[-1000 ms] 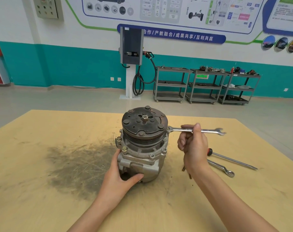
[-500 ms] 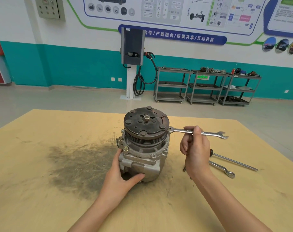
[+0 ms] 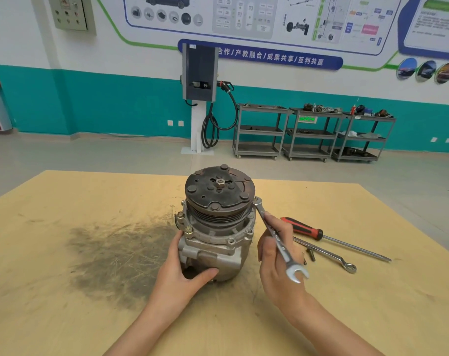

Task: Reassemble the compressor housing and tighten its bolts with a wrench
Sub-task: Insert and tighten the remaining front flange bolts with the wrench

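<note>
Between both hands' fingers: grey cast-metal compressor housing [image 3: 213, 249] upright on counter [image 3: 64, 291]; left hand [image 3: 178, 280] grips base, right hand [image 3: 278, 260] grasps silver combination wrench [image 3: 276, 236], ring end at housing's rim.

Bright even light, wide-angle edge bowing

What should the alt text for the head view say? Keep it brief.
A left hand steadies a compressor on a wooden table while the right hand holds a wrench on a bolt at its rim. A screwdriver lies nearby.
</note>
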Demonstrator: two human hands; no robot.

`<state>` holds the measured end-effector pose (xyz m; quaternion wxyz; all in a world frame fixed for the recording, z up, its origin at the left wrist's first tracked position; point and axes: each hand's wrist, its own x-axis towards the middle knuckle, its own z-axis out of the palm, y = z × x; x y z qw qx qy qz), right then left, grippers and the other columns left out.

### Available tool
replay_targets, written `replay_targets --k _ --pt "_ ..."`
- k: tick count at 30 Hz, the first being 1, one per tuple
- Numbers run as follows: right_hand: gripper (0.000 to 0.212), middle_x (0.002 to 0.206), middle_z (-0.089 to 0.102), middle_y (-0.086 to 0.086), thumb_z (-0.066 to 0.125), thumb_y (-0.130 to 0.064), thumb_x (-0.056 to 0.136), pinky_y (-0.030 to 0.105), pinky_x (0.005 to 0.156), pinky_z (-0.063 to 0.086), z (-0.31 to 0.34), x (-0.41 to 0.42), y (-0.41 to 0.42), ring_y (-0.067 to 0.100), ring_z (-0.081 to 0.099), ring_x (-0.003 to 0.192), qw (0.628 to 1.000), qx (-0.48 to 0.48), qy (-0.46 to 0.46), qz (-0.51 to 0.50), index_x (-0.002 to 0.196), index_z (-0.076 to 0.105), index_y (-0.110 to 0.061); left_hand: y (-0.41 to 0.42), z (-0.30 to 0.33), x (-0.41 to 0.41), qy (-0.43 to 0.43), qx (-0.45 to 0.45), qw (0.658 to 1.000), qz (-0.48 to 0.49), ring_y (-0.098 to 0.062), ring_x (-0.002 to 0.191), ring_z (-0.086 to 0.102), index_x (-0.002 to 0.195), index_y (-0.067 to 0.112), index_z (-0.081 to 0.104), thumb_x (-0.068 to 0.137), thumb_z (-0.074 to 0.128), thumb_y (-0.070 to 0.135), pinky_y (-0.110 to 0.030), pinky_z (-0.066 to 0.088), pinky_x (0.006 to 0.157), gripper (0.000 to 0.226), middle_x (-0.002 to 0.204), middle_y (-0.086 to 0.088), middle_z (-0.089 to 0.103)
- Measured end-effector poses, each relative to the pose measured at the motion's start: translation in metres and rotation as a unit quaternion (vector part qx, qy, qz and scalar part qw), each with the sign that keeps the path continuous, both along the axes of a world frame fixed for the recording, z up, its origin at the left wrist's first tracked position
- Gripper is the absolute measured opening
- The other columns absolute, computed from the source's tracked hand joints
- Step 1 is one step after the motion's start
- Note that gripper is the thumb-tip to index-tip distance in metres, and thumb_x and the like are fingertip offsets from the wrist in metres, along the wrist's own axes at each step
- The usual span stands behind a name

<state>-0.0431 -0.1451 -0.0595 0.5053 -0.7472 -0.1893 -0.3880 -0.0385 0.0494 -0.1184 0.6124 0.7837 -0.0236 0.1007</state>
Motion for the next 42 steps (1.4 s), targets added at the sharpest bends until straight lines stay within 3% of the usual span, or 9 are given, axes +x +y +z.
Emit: replay_targets --k 8,13,15,19,22,25,34,38,42 --pt "0.052 0.050 0.053 -0.007 0.015 -0.056 0.101 0.019 0.039 0.029 0.022 -0.014 0.011 0.012 0.048 0.035 0.971 -0.196 -0.070 -0.119 0.123 0.040 -0.017 0.001 -0.001 0.000 -0.002 0.006 1.000 0.002 0.007 0.120 0.053 0.150 0.033 0.028 0.071 0.089 0.026 0.001 0.038 0.088 0.100 0.135 0.024 0.055" --pt "0.042 0.050 0.053 -0.007 0.026 -0.046 0.101 0.020 0.036 0.027 0.027 -0.013 0.006 0.012 0.049 0.035 0.946 -0.265 -0.082 -0.167 0.116 0.048 -0.014 0.001 0.000 0.000 -0.001 0.008 1.000 -0.002 0.002 0.124 0.054 0.154 0.029 0.028 0.072 0.089 0.026 -0.002 0.038 0.089 0.102 0.136 0.021 0.057" --pt "0.049 0.056 0.054 -0.012 0.020 -0.051 0.103 0.019 0.037 0.032 0.027 -0.012 0.004 0.007 0.050 0.039 0.961 -0.219 -0.090 -0.141 0.111 0.051 -0.014 0.000 0.000 0.000 0.000 0.005 1.000 -0.001 0.007 0.121 0.054 0.154 0.030 0.027 0.072 0.089 0.026 0.002 0.038 0.087 0.103 0.135 0.023 0.056" --pt "0.016 0.063 0.051 -0.011 0.032 -0.038 0.098 0.017 0.051 0.040 0.032 -0.006 -0.001 0.001 0.047 0.053 0.999 0.026 -0.047 -0.005 0.094 0.044 -0.028 0.001 0.002 -0.001 0.003 0.000 1.000 -0.005 0.019 0.116 0.050 0.154 0.032 0.028 0.072 0.089 0.027 0.005 0.038 0.085 0.102 0.135 0.024 0.056" --pt "0.018 0.056 0.050 0.004 0.031 -0.039 0.097 0.015 0.051 0.036 0.045 -0.001 -0.011 0.005 0.046 0.050 0.992 0.114 -0.011 0.043 0.086 0.046 -0.038 0.001 0.002 -0.001 0.002 -0.002 1.000 -0.005 0.018 0.117 0.051 0.154 0.032 0.028 0.072 0.089 0.026 0.004 0.038 0.086 0.102 0.135 0.023 0.057" --pt "0.028 0.056 0.055 0.004 0.030 -0.040 0.101 0.022 0.044 0.035 0.054 0.006 -0.020 0.012 0.048 0.049 0.979 0.186 0.053 0.064 0.084 0.048 -0.027 0.000 0.003 -0.001 0.001 0.000 1.000 -0.005 0.011 0.119 0.053 0.154 0.031 0.028 0.072 0.089 0.026 0.003 0.038 0.087 0.102 0.135 0.022 0.057" --pt "0.038 0.054 0.052 0.005 0.028 -0.035 0.106 0.023 0.043 0.033 0.062 0.039 -0.038 0.014 0.045 0.045 0.924 0.305 0.181 0.145 0.083 0.050 -0.014 0.000 0.005 -0.003 -0.003 -0.004 1.000 -0.007 0.000 0.127 0.053 0.155 0.032 0.025 0.071 0.088 0.029 -0.018 0.039 0.105 0.106 0.138 0.021 0.056" --pt "0.040 0.052 0.051 0.004 0.026 -0.033 0.106 0.023 0.043 0.034 0.066 0.050 -0.041 0.015 0.045 0.047 0.909 0.315 0.209 0.176 0.082 0.050 -0.013 0.000 0.004 -0.002 0.002 -0.011 1.000 -0.004 0.018 0.116 0.050 0.154 0.032 0.025 0.072 0.089 0.027 0.001 0.039 0.089 0.104 0.132 0.029 0.053" --pt "0.041 0.048 0.049 0.003 0.026 -0.031 0.107 0.023 0.042 0.033 0.077 0.065 -0.043 0.015 0.043 0.044 0.893 0.300 0.266 0.203 0.078 0.049 -0.012 -0.001 0.003 -0.003 0.005 -0.010 1.000 0.000 0.016 0.116 0.051 0.154 0.034 0.023 0.071 0.089 0.029 -0.001 0.039 0.089 0.106 0.132 0.030 0.052"
